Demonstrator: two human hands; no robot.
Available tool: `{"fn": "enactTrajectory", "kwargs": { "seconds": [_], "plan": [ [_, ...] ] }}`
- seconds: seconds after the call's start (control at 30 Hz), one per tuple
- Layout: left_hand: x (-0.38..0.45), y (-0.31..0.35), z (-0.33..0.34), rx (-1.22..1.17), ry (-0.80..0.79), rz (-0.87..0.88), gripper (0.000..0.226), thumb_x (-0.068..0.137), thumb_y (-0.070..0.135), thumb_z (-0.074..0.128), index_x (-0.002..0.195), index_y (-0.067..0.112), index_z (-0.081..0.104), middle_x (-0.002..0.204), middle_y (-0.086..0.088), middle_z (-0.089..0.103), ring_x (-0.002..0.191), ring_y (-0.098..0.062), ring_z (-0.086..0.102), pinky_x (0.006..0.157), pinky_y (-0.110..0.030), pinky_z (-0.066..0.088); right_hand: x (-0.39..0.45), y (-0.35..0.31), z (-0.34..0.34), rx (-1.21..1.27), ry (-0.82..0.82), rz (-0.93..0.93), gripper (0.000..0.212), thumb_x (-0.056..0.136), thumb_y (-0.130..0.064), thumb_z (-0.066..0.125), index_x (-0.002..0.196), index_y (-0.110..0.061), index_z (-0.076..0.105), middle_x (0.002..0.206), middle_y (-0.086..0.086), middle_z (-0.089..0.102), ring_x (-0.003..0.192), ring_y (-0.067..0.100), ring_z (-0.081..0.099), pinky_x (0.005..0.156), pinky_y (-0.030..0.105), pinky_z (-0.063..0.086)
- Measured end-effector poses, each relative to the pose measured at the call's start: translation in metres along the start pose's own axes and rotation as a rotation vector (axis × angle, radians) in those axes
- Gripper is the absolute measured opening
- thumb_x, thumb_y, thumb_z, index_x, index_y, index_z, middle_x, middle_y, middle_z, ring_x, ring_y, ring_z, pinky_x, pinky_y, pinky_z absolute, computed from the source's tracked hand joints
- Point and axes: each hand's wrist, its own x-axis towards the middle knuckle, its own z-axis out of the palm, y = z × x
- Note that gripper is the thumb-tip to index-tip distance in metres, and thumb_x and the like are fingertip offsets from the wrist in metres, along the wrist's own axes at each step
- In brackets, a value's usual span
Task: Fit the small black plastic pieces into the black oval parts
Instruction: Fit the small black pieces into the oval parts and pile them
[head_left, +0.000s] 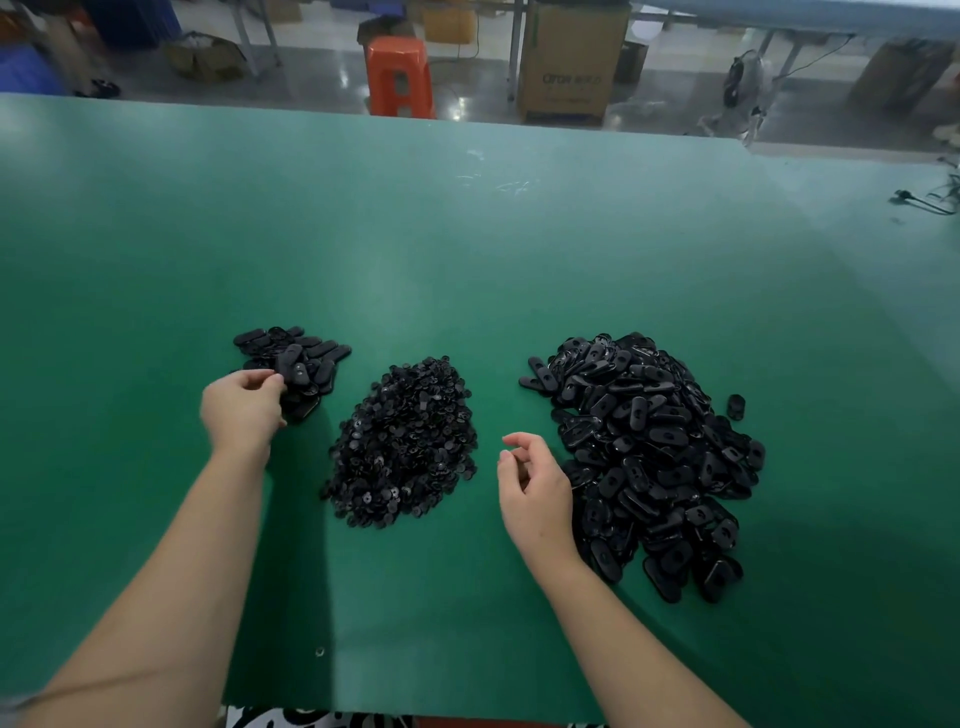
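Table (467, 249): three heaps in a row, mid-depth. Left, small heap of oval parts (296, 364); left hand (241, 410) at its near-left edge. Centre, heap of small pieces (405, 447). Right, large heap of oval parts (654, 457); right hand (535, 493) between centre and right heaps. Stool (399, 77) and carton (571, 62) beyond far edge.

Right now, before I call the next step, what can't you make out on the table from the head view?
- Left hand: fingertips sit at the left pile; the fingers hide whether they grip an oval.
- Left pile: too dark and small to tell whether its ovals are fitted.
- Middle heap: single pieces blur together.
- Right hand: loosely curled beside the right pile; it covers that pile's near edge.
- Speck on the mat: too small to identify.
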Motion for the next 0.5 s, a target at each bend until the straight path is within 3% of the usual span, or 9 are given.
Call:
{"fn": "enactTrajectory", "kwargs": {
  "seconds": [0.07,0.17,0.23,0.37,0.43,0.5],
  "plan": [
    [0.001,0.001,0.000,0.050,0.018,0.037,0.022,0.093,0.015,0.063,0.111,0.009,0.075,0.097,-0.010,0.074,0.071,-0.028,0.065,0.075,-0.038,0.058,0.000,0.000,0.000,0.000,-0.008,-0.002,0.010,0.101,-0.022,0.055,0.107,-0.028,0.060,0.081,-0.009,0.062,0.066,0.008,0.051,0.062,0.023,0.039],
    [-0.011,0.008,0.002,0.164,0.068,0.153,0.026,0.095,0.016,0.059,0.116,0.011,0.072,0.110,-0.009,0.073,0.099,-0.026,0.066,0.089,-0.032,0.049,0.000,-0.001,0.000,-0.013,-0.014,-0.004,0.009,0.101,-0.021,0.055,0.107,-0.025,0.061,0.083,-0.009,0.062,0.069,0.011,0.051,0.065,0.027,0.040],
    [-0.030,0.020,0.008,0.219,0.038,0.246,0.025,0.097,0.019,0.056,0.112,0.011,0.073,0.105,-0.009,0.074,0.095,-0.026,0.065,0.085,-0.033,0.047,0.000,-0.002,0.000,-0.029,-0.019,-0.002,0.010,0.101,-0.022,0.055,0.108,-0.024,0.062,0.086,-0.007,0.064,0.071,0.011,0.053,0.066,0.027,0.042],
    [-0.088,0.055,0.032,0.327,-0.225,0.505,0.023,0.101,0.026,0.056,0.103,0.014,0.076,0.083,0.004,0.072,0.061,-0.016,0.061,0.057,-0.027,0.046,-0.002,-0.004,0.001,-0.113,-0.035,-0.012,0.010,0.100,-0.023,0.055,0.108,-0.025,0.061,0.092,-0.007,0.066,0.075,0.010,0.055,0.070,0.026,0.045],
    [-0.123,0.074,0.048,0.404,-0.376,0.653,0.022,0.099,0.031,0.058,0.104,0.020,0.076,0.092,0.005,0.074,0.076,-0.017,0.066,0.069,-0.032,0.055,-0.001,-0.007,0.002,-0.159,-0.020,-0.029,0.011,0.099,-0.020,0.057,0.107,-0.024,0.063,0.094,-0.006,0.067,0.081,0.013,0.059,0.075,0.029,0.047],
    [-0.162,0.088,0.068,0.497,-0.496,0.822,0.021,0.098,0.036,0.058,0.103,0.027,0.076,0.097,0.007,0.070,0.092,-0.017,0.064,0.080,-0.034,0.054,-0.001,-0.010,0.001,-0.190,0.005,-0.029,0.010,0.096,-0.016,0.059,0.104,-0.018,0.065,0.092,-0.004,0.067,0.082,0.015,0.059,0.077,0.030,0.046]
  ]
}}
